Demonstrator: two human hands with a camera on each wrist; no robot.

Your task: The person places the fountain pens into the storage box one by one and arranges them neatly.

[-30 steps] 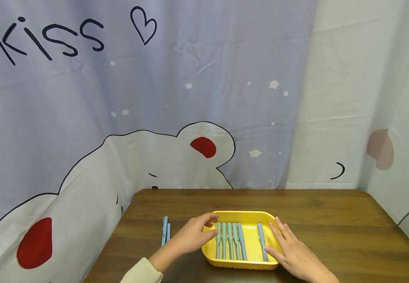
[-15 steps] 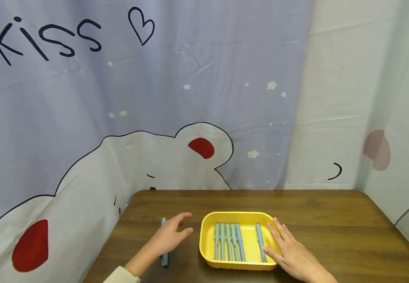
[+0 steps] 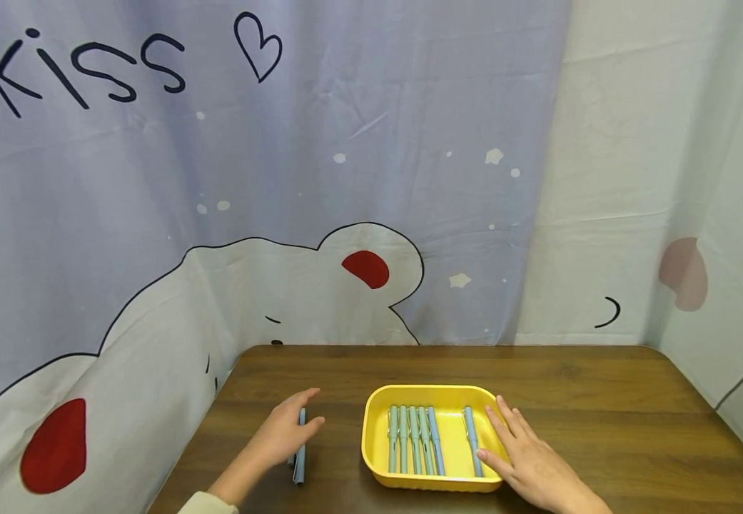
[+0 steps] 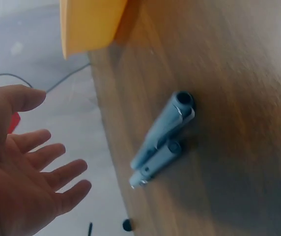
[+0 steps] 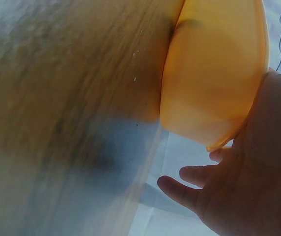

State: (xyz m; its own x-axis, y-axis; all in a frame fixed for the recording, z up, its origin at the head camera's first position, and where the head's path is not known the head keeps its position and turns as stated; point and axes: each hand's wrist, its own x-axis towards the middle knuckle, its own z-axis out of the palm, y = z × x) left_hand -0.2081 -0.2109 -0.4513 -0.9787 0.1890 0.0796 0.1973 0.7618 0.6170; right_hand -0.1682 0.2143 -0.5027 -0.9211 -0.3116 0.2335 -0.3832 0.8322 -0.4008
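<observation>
Two blue pens lie side by side on the table at the left, a longer-looking pen (image 4: 162,128) and a second pen (image 4: 159,161). My left hand (image 3: 278,432) hovers over them in the head view and partly hides them; its fingers are spread and hold nothing. To the right is a yellow tray (image 3: 435,482), with several green pens (image 3: 403,439) lined up beside a blue pen (image 3: 436,442). Another blue pen (image 3: 472,439) lies apart near the tray's right side. My right hand (image 3: 528,464) rests at the right rim, fingers outstretched, thumb reaching over the edge.
The brown wooden table (image 3: 589,400) runs back to a printed curtain (image 3: 410,143) hanging behind it. More of the curtain hangs along the left and right sides.
My left hand has moved left from the tray to over the two loose pens, with nothing in it. The right hand stays at the tray's rim.
</observation>
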